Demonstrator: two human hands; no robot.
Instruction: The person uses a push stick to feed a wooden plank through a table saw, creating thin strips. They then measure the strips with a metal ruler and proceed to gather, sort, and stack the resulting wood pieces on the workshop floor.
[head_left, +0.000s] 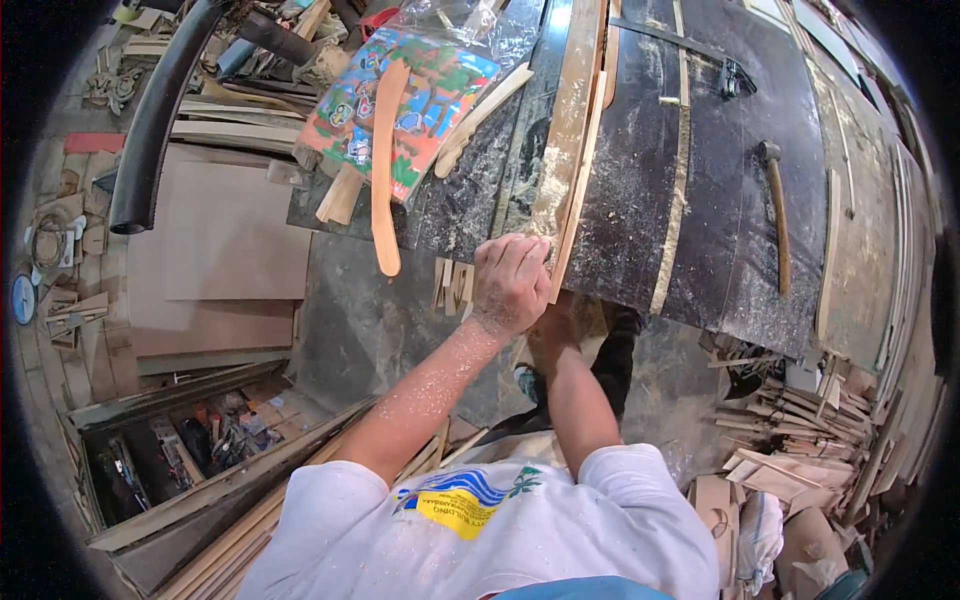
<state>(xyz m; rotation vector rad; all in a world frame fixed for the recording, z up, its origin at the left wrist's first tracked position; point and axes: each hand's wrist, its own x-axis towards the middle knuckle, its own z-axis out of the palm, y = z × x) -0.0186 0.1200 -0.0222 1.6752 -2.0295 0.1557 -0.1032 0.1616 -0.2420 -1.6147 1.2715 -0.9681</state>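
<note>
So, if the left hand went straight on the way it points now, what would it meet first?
Most likely the long, sawdust-covered board just ahead of the left hand; they may already touch, as depth there is unclear.

Illumination is moderately bright, with white glare on the desk near the upper edge and a soft shadow across the pale panel. Fisheye distortion curves straight edges toward the rim; corners are black.

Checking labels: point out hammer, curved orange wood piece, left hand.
Hammer [780, 222]: head view, wooden handle.
Curved orange wood piece [383, 172]: head view, middle of body.
Left hand [508, 284]: head view, back of hand.
</note>
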